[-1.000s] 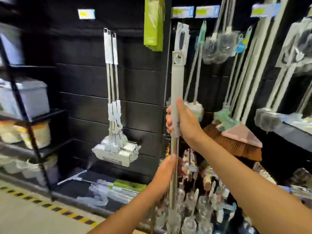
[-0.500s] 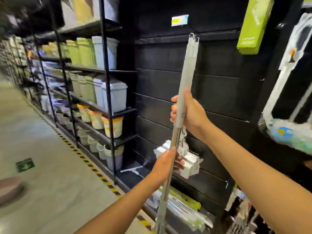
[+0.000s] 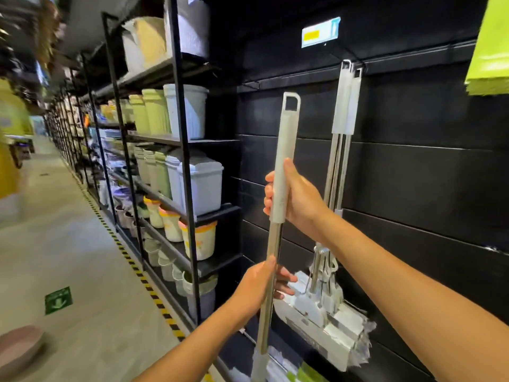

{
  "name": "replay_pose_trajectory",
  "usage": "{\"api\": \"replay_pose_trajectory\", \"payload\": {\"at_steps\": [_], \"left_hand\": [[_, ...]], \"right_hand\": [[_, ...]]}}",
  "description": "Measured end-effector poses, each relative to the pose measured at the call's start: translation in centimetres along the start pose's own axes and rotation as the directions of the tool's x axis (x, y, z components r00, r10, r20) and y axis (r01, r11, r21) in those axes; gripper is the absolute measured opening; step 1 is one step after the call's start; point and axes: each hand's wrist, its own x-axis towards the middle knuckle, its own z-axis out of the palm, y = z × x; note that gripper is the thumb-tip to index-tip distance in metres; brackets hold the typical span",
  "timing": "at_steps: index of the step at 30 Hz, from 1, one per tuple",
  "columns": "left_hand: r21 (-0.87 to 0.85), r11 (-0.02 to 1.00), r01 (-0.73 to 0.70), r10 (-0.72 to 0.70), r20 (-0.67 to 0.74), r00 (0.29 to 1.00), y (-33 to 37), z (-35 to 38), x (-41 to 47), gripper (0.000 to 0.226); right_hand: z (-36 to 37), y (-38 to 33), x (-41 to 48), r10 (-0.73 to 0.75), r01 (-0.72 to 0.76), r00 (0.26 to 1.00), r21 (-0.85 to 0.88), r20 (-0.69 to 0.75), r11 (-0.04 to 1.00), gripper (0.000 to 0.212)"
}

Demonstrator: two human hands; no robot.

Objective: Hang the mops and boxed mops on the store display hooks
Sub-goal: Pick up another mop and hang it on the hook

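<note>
The black slat wall (image 3: 413, 188) fills the view from 12 to 4 o'clock, and a black shelving rack (image 3: 181, 106) of plastic bins stands at 9 to 10 o'clock. The hung mops (image 3: 345, 106) dangle from a hook (image 3: 355, 64) at 1 o'clock. The held mop (image 3: 286, 133) stands nearly upright at centre, its top loop apart from that hook, at its 8 o'clock; the right hand (image 3: 300, 199) is wrapped round its white grip, and the left hand (image 3: 256, 288) round the steel pole at 6 o'clock of it.
</note>
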Motion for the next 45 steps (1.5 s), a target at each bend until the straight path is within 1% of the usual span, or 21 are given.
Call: {"api": "replay_pose_trajectory", "payload": {"at_steps": [2,5,9,13,16,22,24,28,31,36,45], "left_hand": [[-0.004,1.000,0.007,-0.007,-0.012,1.000,-0.2,-0.1,2.3,0.059],[0.010,1.000,0.026,-0.026,-0.004,1.000,-0.3,0.2,5.5,0.053],[0.043,0.999,0.022,-0.023,0.029,0.999,0.4,1.0,9.7,0.052],[0.012,1.000,0.010,-0.011,0.134,0.991,1.0,1.2,13.7,0.053],[-0.020,1.000,0.007,-0.002,0.249,0.968,1.4,1.2,17.0,0.056],[-0.095,0.995,0.021,0.026,0.461,0.887,3.1,0.5,23.0,0.063],[-0.102,0.995,-0.002,0.054,0.510,0.858,3.9,0.2,24.7,0.066],[-0.030,0.997,-0.073,0.077,0.551,0.831,5.6,-0.1,27.3,0.060],[-0.044,0.996,-0.083,0.093,0.567,0.819,7.2,-0.5,28.6,0.056],[-0.088,0.993,-0.075,0.113,0.599,0.793,9.7,-0.2,31.1,0.056],[-0.111,0.987,-0.112,0.157,0.637,0.755,12.8,1.3,34.8,0.053]], "right_hand": [[-1.0,0.5,1.9,0.000,0.000,1.000,-0.013,0.001,1.000,0.049],[-2.8,1.0,4.4,0.005,-0.006,1.000,-0.021,-0.011,1.000,0.047],[-5.3,1.1,7.6,-0.008,0.002,0.997,-0.084,-0.074,0.996,0.047],[-7.1,0.7,10.3,-0.018,-0.003,0.987,-0.131,-0.161,0.991,0.046],[-8.1,0.0,12.2,-0.037,-0.001,0.972,-0.166,-0.231,0.986,0.046],[-8.8,-1.4,15.7,-0.103,0.015,0.921,-0.229,-0.376,0.973,0.047],[-9.0,-1.9,17.0,-0.127,0.013,0.896,-0.262,-0.425,0.965,0.047],[-9.1,-3.0,19.4,-0.149,0.004,0.847,-0.273,-0.511,0.962,0.046],[-9.3,-4.0,20.9,-0.156,0.003,0.814,-0.266,-0.560,0.964,0.046],[-9.9,-6.1,23.3,-0.170,0.008,0.772,-0.258,-0.613,0.966,0.050],[-12.3,-9.5,26.4,-0.190,0.000,0.731,-0.279,-0.655,0.960,0.051]]}}
